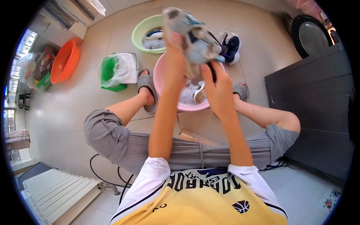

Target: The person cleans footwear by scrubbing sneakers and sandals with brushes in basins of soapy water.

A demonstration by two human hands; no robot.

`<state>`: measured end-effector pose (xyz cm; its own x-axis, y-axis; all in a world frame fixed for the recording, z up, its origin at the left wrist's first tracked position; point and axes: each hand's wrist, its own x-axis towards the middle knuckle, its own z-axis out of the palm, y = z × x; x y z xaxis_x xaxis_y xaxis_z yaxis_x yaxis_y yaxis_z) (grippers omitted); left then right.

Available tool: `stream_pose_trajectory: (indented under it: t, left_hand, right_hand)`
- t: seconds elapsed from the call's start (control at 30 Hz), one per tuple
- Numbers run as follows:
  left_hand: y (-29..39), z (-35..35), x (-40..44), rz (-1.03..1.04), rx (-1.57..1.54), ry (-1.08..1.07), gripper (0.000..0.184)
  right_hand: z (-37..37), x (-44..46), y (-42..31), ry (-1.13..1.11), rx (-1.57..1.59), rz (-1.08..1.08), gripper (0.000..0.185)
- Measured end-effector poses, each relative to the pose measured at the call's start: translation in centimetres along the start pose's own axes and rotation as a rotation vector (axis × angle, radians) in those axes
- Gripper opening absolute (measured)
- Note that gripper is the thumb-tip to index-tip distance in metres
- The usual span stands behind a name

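Observation:
A wet, grey-white and light-blue sneaker (197, 39), blurred by motion, is held up above the pink basin (159, 80). My left hand (174, 44) grips it along its left side, fingers partly hidden. At its lower right, my right hand (219, 84) is closed on a narrow dark handle (213, 71), which looks like a brush's; its head is hard to make out against the sneaker. Below, a pale shoe (200, 93) lies partly in sudsy water (187, 96) in the basin.
A pale green basin (135, 39) with a shoe in water stands behind. Dark blue sneakers (233, 48) sit to the right. Leftward are a green bin (108, 75) with a plastic bag and an orange basin (65, 62). A dark cabinet (307, 105) borders the right side.

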<state>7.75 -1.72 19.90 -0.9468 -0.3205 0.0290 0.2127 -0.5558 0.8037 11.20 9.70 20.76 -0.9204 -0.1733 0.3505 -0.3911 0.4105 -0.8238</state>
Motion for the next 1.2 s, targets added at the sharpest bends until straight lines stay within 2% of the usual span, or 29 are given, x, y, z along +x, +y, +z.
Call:
stream_pose_trajectory:
  t: [0.03, 0.07, 0.13, 0.2, 0.23, 0.3, 0.33, 0.43, 0.5, 0.57, 0.6, 0.63, 0.67, 0.7, 0.73, 0.77, 0.8, 0.9, 0.93, 1.03, 1.07, 1.1, 1.17, 1.2]
  left_hand:
    - [1.0, -0.8, 0.5, -0.017, -0.067, -0.132, 0.06]
    - [1.4, -1.0, 0.1, -0.039, -0.114, -0.132, 0.059]
    - [2.1, -1.3, 0.3, -0.033, -0.158, -0.134, 0.058]
    - [0.5, -1.7, 1.0, -0.164, -0.389, -0.248, 0.052]
    - [-0.6, -0.5, 1.3, -0.177, -0.389, -0.254, 0.052]
    - [-2.7, 1.1, 1.8, -0.011, -0.172, -0.153, 0.052]
    - [-0.8, 0.9, 2.0, -0.068, -0.065, -0.217, 0.056]
    - [-1.8, 0.5, 2.4, -0.132, 0.003, -0.208, 0.059]
    - [-3.5, 1.3, 2.9, -0.059, -0.073, -0.218, 0.06]
    - [-5.0, 2.5, 2.0, -0.158, -0.18, -0.252, 0.06]
    - [-5.2, 3.3, 1.4, -0.213, -0.182, -0.221, 0.061]
    - [-4.7, 2.0, 2.8, -0.177, -0.229, -0.381, 0.061]
    - [-3.3, 1.6, 2.7, -0.191, -0.208, -0.359, 0.063]
    - [-1.7, 1.4, 2.9, -0.191, -0.181, -0.334, 0.064]
    - [-1.8, 1.0, 3.2, -0.115, -0.093, -0.304, 0.065]
    - [-2.5, 0.6, 3.5, -0.036, -0.01, -0.267, 0.065]
    - [-2.9, 0.7, 3.6, -0.086, -0.037, -0.236, 0.066]
    - [-5.0, 2.0, 2.8, -0.073, -0.112, -0.273, 0.064]
    - [-5.0, 2.8, 2.1, -0.084, -0.133, -0.285, 0.063]
    - [0.3, 1.7, 2.6, -0.059, -0.055, -0.379, 0.06]
    - [0.6, 1.7, 2.2, -0.02, -0.009, -0.219, 0.059]
    - [0.3, 0.8, 2.8, -0.008, -0.003, -0.215, 0.059]
    - [-1.8, -0.6, 3.6, -0.049, -0.104, -0.059, 0.056]
    - [-1.9, -1.6, 4.2, -0.201, -0.222, -0.118, 0.056]
  right_hand:
    - [0.2, 0.4, -0.3, -0.043, -0.025, -0.024, 0.033]
    - [0.3, -0.4, -1.0, -0.15, 0.066, 0.118, 0.033]
    - [-0.8, -2.9, 0.0, -0.117, 0.095, 0.058, 0.029]
    - [-1.7, -3.2, 1.3, -0.105, 0.088, 0.038, 0.027]
    - [-2.0, -1.7, 1.1, -0.094, 0.084, 0.048, 0.027]
    - [-1.9, 1.8, 0.6, -0.069, -0.03, 0.066, 0.034]
    - [-1.6, 1.0, 0.6, -0.081, -0.021, 0.076, 0.034]
    - [-1.9, 0.4, 1.7, -0.09, -0.039, 0.065, 0.034]
    - [-3.2, -1.6, 3.6, 0.026, 0.02, -0.064, 0.027]
    - [-4.3, -0.4, 2.6, 0.04, -0.022, -0.028, 0.025]
    - [-4.3, 1.1, 1.6, 0.01, -0.052, 0.083, 0.027]
    - [-3.8, 2.5, 1.0, -0.028, -0.075, 0.184, 0.028]
    - [-2.2, 2.8, 1.6, 0.02, -0.059, 0.076, 0.027]
    - [-1.7, 2.2, 2.6, 0.016, -0.052, 0.066, 0.027]
    - [-1.2, 1.5, 3.4, 0.026, -0.105, 0.013, 0.026]
    - [-1.8, 0.8, 2.7, 0.002, -0.057, 0.064, 0.025]
    - [-2.3, 0.0, 2.1, -0.021, -0.009, 0.116, 0.024]
    - [-4.1, 0.5, 2.5, -0.014, -0.036, 0.07, 0.024]
    - [-4.2, 1.6, 2.2, -0.044, 0.024, 0.279, 0.025]
    - [-1.2, 1.7, 2.3, -0.038, 0.122, 0.23, 0.027]
    - [-0.8, 1.3, 2.0, -0.056, 0.145, 0.205, 0.029]
    - [-1.3, 0.3, 1.9, -0.062, 0.153, 0.195, 0.029]
    - [-3.4, -2.5, 1.9, -0.142, -0.079, 0.105, 0.03]
    - [-4.5, -3.8, 1.2, -0.149, -0.104, 0.114, 0.03]
